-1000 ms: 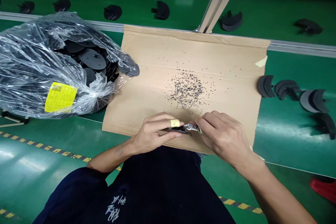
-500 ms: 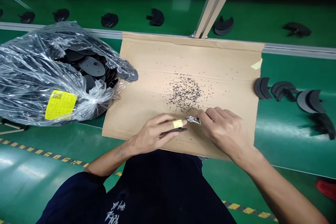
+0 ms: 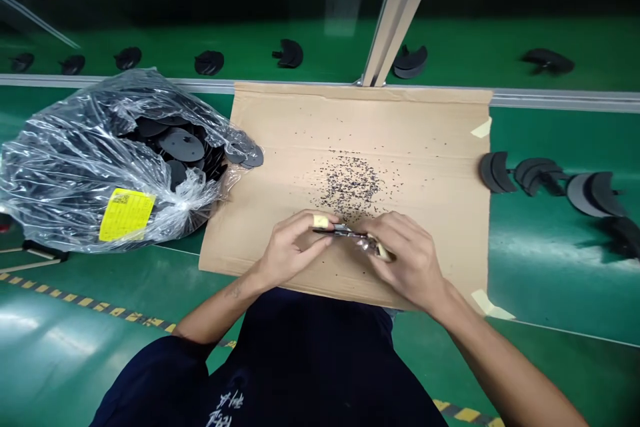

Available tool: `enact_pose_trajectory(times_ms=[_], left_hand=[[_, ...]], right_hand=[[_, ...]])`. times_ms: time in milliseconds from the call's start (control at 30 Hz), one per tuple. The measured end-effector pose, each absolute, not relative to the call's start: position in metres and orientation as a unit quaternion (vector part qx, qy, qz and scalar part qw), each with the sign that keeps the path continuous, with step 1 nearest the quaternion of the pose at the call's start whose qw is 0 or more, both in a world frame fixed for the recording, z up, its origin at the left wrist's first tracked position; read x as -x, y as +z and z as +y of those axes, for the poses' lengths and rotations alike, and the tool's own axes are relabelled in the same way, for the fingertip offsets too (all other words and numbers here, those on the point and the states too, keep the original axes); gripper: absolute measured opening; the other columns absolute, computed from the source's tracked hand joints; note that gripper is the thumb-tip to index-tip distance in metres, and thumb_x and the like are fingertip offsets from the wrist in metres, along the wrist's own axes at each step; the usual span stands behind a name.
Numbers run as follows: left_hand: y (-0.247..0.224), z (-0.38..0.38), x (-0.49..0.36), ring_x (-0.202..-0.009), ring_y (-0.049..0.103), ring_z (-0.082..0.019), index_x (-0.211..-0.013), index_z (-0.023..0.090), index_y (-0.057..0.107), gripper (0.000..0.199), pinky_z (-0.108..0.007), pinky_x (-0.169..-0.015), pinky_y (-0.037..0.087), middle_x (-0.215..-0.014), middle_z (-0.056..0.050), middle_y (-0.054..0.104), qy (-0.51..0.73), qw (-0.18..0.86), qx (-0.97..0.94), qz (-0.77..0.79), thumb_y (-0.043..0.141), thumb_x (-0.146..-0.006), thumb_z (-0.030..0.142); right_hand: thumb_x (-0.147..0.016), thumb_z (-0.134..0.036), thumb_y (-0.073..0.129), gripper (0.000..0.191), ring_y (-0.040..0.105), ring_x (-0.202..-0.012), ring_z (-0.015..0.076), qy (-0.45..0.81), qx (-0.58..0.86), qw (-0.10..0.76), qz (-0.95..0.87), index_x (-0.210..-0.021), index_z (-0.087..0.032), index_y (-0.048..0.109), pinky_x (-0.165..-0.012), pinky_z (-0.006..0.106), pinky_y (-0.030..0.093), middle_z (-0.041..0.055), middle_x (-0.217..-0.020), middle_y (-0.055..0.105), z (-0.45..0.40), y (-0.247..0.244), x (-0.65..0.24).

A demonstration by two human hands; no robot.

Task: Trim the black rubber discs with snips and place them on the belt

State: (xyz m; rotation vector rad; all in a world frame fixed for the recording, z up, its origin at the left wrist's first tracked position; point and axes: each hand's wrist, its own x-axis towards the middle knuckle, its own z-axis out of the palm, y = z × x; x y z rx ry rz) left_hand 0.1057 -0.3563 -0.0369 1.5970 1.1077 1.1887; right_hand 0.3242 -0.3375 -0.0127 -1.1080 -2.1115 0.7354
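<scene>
My left hand (image 3: 293, 247), with yellow tape on one finger, grips a slim dark hand tool (image 3: 335, 231) that looks like small cutters. My right hand (image 3: 405, 260) pinches a small crumpled silver piece (image 3: 367, 245), and its yellow-tipped end shows by my fingers. The tool's tip meets that piece, and my fingers hide part of both. Both hands sit over the near part of a tan cardboard sheet (image 3: 425, 147), just below a heap of fine black granules (image 3: 350, 187).
To the left, a clear plastic bag (image 3: 65, 180) with a yellow label (image 3: 127, 215) holds black discs (image 3: 181, 145). Black half-round parts (image 3: 540, 173) lie on the green belt (image 3: 550, 280) to the right and beyond a metal rail (image 3: 550, 100).
My hands have come closer together, bringing the dark tool against the silver piece. The whole scene sits lower in view, with the camera tilted upward.
</scene>
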Motion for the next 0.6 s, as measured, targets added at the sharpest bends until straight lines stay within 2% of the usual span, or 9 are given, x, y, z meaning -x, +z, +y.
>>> enact_pose_trajectory(times_ms=[33, 133, 167, 233, 333, 500, 600], left_hand=[[-0.035, -0.356, -0.105, -0.100, 0.073, -0.017, -0.105, 0.014, 0.067, 0.015, -0.029, -0.091, 0.060, -0.104, -0.009, 0.076, 0.464, 0.404, -0.657, 0.435, 0.069, -0.092, 0.020], [-0.029, -0.354, -0.100, -0.105, 0.070, -0.018, -0.114, 0.015, 0.069, 0.023, -0.032, -0.093, 0.059, -0.110, -0.011, 0.074, 0.403, 0.312, -0.751, 0.419, 0.065, -0.091, 0.011], [-0.028, -0.353, -0.098, -0.106, 0.069, -0.019, -0.117, 0.015, 0.069, 0.027, -0.033, -0.094, 0.059, -0.111, -0.011, 0.073, 0.385, 0.286, -0.774, 0.413, 0.063, -0.091, 0.009], [-0.026, -0.352, -0.094, -0.106, 0.069, -0.019, -0.119, 0.016, 0.069, 0.031, -0.033, -0.093, 0.058, -0.112, -0.011, 0.073, 0.372, 0.275, -0.788, 0.406, 0.060, -0.092, 0.007], [-0.026, -0.354, -0.093, -0.103, 0.070, -0.018, -0.118, 0.018, 0.070, 0.030, -0.031, -0.090, 0.059, -0.110, -0.010, 0.073, 0.408, 0.333, -0.745, 0.409, 0.060, -0.092, 0.007], [-0.022, -0.362, -0.096, -0.099, 0.072, -0.017, -0.111, 0.017, 0.072, 0.023, -0.028, -0.089, 0.059, -0.104, -0.008, 0.075, 0.433, 0.438, -0.679, 0.400, 0.066, -0.090, 0.009], [-0.019, -0.365, -0.097, -0.099, 0.072, -0.018, -0.111, 0.017, 0.072, 0.022, -0.030, -0.090, 0.059, -0.104, -0.009, 0.076, 0.436, 0.455, -0.667, 0.397, 0.066, -0.091, 0.012]], right_hand=[[-0.095, -0.018, 0.061, 0.005, 0.065, -0.077, 0.0182, 0.237, 0.408, 0.324, -0.820, -0.099, -0.018, 0.065, -0.069, 0.031, 0.050, 0.0061, -0.086, 0.071, -0.338, -0.012, -0.321], [-0.093, -0.008, 0.056, 0.012, 0.059, -0.071, 0.0180, 0.075, 0.343, 0.300, -0.887, -0.096, -0.016, 0.065, -0.065, 0.032, 0.044, 0.0057, -0.078, 0.069, -0.341, -0.007, -0.317], [-0.093, -0.006, 0.054, 0.014, 0.057, -0.071, 0.0183, 0.054, 0.321, 0.289, -0.900, -0.096, -0.015, 0.065, -0.066, 0.032, 0.043, 0.0060, -0.077, 0.068, -0.342, -0.004, -0.318], [-0.093, -0.007, 0.051, 0.017, 0.058, -0.074, 0.0187, 0.094, 0.291, 0.287, -0.908, -0.101, -0.015, 0.064, -0.068, 0.033, 0.045, 0.0065, -0.079, 0.068, -0.343, 0.002, -0.323], [-0.093, -0.011, 0.056, 0.017, 0.059, -0.076, 0.0186, 0.162, 0.311, 0.305, -0.885, -0.108, -0.017, 0.062, -0.070, 0.033, 0.047, 0.0067, -0.085, 0.069, -0.338, 0.009, -0.334], [-0.091, -0.006, 0.050, 0.020, 0.054, -0.072, 0.0198, 0.019, 0.379, 0.209, -0.901, -0.099, -0.017, 0.065, -0.066, 0.034, 0.041, 0.0071, -0.081, 0.067, -0.328, 0.011, -0.338], [-0.091, -0.006, 0.048, 0.022, 0.053, -0.073, 0.0194, 0.006, 0.362, 0.182, -0.914, -0.094, -0.018, 0.066, -0.067, 0.034, 0.039, 0.0068, -0.082, 0.067, -0.327, 0.010, -0.332]])
